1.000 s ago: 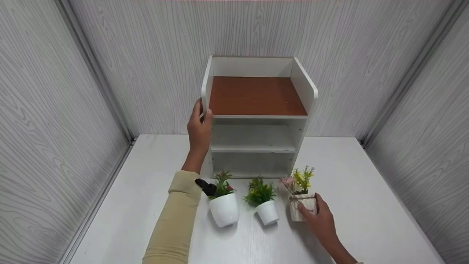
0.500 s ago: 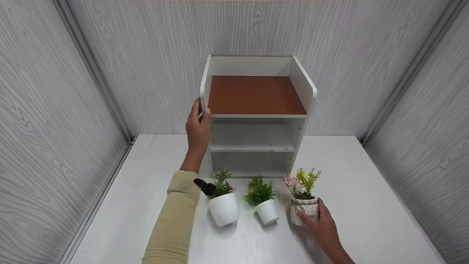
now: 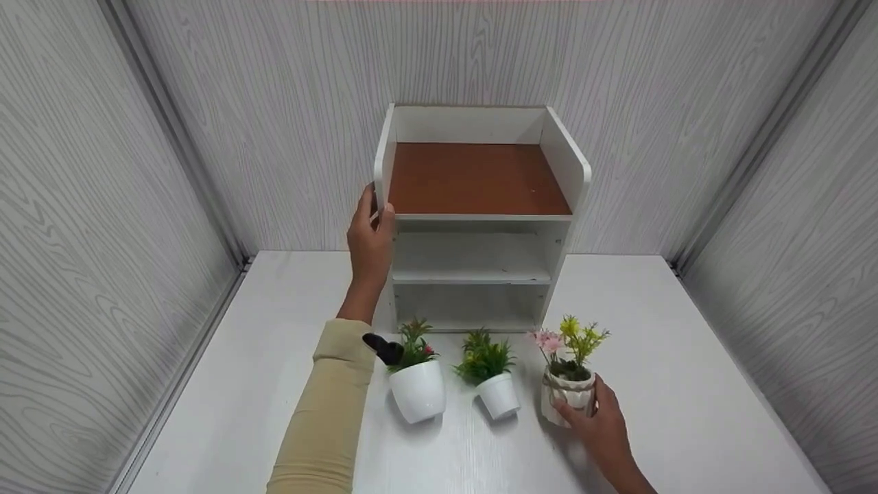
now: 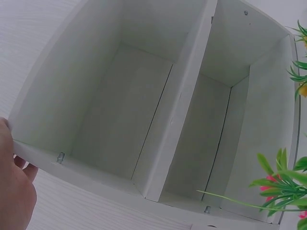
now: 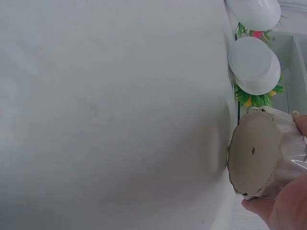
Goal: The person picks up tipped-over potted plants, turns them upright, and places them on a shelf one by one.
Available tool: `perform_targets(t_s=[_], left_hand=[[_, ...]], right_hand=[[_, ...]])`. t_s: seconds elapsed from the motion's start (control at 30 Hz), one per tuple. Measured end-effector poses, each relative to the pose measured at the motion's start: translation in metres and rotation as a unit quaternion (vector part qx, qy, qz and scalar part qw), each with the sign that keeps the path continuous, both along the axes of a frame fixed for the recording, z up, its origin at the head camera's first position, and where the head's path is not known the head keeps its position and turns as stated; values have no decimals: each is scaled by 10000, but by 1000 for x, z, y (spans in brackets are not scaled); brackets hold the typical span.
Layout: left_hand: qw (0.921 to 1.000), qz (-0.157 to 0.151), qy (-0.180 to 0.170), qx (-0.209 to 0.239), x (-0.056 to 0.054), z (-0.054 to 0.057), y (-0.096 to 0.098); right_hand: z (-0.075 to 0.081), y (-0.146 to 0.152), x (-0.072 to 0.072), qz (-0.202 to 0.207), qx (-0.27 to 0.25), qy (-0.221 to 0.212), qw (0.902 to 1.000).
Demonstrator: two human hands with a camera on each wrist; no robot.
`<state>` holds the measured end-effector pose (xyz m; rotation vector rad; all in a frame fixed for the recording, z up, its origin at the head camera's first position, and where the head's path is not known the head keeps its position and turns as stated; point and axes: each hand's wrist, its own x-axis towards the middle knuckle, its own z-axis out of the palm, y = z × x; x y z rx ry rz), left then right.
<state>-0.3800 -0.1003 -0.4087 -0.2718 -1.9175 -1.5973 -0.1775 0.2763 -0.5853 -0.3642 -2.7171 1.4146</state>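
A small white shelf unit [image 3: 473, 280] with a brown top stands at the back of the table. My left hand [image 3: 371, 237] holds its left side panel, thumb at the front edge and fingers on the outer side. In the left wrist view the hand [image 4: 17, 187] is at the unit's edge. At the right, my right hand [image 3: 603, 425] grips a ribbed cream flowerpot [image 3: 559, 414] with twine round it and pink and yellow artificial flowers. The right wrist view shows the pot's underside [image 5: 254, 153] with a small hole, facing the camera.
Two white potted artificial plants lie tilted before the shelf unit: a larger pot [image 3: 420, 392] at the left and a smaller pot [image 3: 499, 396] in the middle. A black piece [image 3: 384, 348] juts from the left sleeve. Grey wood-grain walls [image 3: 473, 55] enclose the white table [image 3: 274, 309].
The cream flowerpot in my right hand has shifted slightly toward me and turned, its flowers leaning further right with more of its rim showing. My left hand stays on the shelf unit.
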Motion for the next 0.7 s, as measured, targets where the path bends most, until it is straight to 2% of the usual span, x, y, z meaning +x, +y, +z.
perform_targets(t_s=[0.33, 0.57, 0.7], left_hand=[[9999, -53, 103, -106, 1, -3, -2], [9999, 88, 31, -103, 3, -2, -2], [9999, 30, -19, -111, 4, 0, -2]], right_hand=[[-7, -1, -11, 103, -248, 92, 9996], [-12, 0, -17, 223, -549, 87, 9982], [-15, 1, -17, 241, -636, 60, 9977]])
